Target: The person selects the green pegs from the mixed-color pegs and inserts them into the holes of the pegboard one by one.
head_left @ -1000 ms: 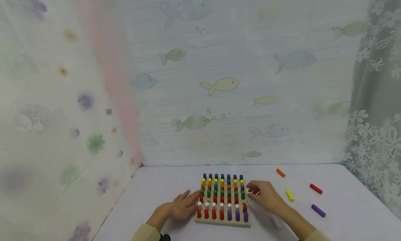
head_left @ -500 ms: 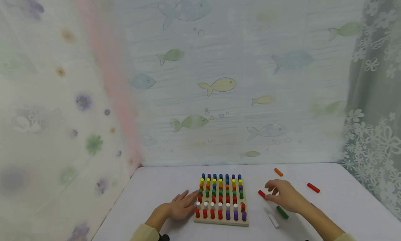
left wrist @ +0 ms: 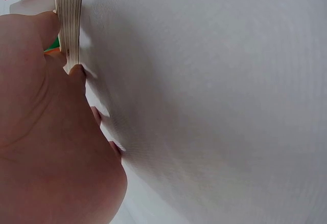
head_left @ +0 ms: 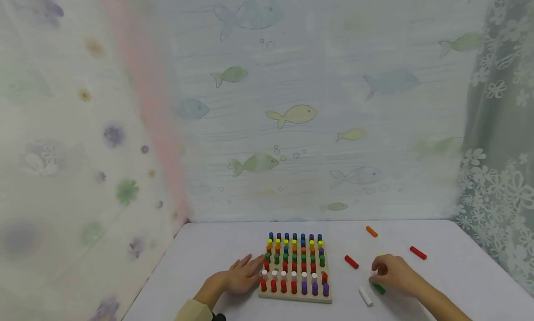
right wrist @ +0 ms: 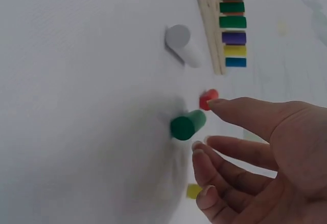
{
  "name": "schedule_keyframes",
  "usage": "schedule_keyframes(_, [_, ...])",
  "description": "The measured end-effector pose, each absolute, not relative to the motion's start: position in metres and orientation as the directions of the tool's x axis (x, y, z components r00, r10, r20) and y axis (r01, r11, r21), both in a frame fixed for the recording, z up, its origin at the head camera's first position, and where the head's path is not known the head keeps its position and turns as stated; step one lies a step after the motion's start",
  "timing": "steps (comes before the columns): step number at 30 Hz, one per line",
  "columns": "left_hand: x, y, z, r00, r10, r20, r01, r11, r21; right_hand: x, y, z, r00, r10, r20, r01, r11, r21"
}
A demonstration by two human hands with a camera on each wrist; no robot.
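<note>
A square wooden pegboard point(head_left: 295, 299) carries rows of coloured pegs, with a couple of bare holes in the rear part of its near half. My left hand point(head_left: 239, 278) lies along its left side, fingers extended, with the thumb at the board's edge in the left wrist view. To the right, my right hand point(head_left: 395, 275) reaches down at a green peg point(right wrist: 188, 126) lying on the table. Its thumb and fingers are spread apart close to that peg in the right wrist view, with nothing pinched between them. A white peg point(head_left: 365, 297) lies just nearer the board.
Loose on the white table point(head_left: 225, 244) are a red peg point(head_left: 352, 262) between board and right hand, an orange peg point(head_left: 371, 231) farther back and another red peg point(head_left: 418, 253) at the right. A yellow peg point(right wrist: 194, 191) is mostly hidden behind my right fingers.
My right hand has moved from the board's right edge out to the right and down to the green peg, uncovering the red peg. My left hand stays put beside the board.
</note>
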State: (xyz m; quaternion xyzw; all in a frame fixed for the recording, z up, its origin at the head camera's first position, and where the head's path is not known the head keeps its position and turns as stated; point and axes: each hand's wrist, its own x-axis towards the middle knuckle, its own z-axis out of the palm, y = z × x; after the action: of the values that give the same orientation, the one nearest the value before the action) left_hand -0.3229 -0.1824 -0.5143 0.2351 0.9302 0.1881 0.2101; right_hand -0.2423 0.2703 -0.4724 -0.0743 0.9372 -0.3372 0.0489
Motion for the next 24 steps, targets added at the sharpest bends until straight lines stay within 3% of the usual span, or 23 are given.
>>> schedule_keyframes(7, [-0.324, -0.183, -0.516, -0.803, 0.521, -0.291, 0.367, 0.815, 0.448, -0.241, 0.27, -0.48, -0.989, -0.132, -0.066, -0.059, 0.765, -0.641])
schedule_keyframes(15, [-0.317, -0.18, -0.505, -0.791, 0.531, -0.305, 0.38, 0.817, 0.434, -0.241, 0.273, -0.488, -0.984, -0.174, -0.044, -0.1, 0.733, -0.673])
schedule_keyframes(24, [-0.332, -0.189, -0.531, -0.8, 0.532, -0.279, 0.39, 0.813, 0.433, -0.244, 0.271, -0.49, -0.979, -0.205, -0.007, -0.147, 0.727, -0.671])
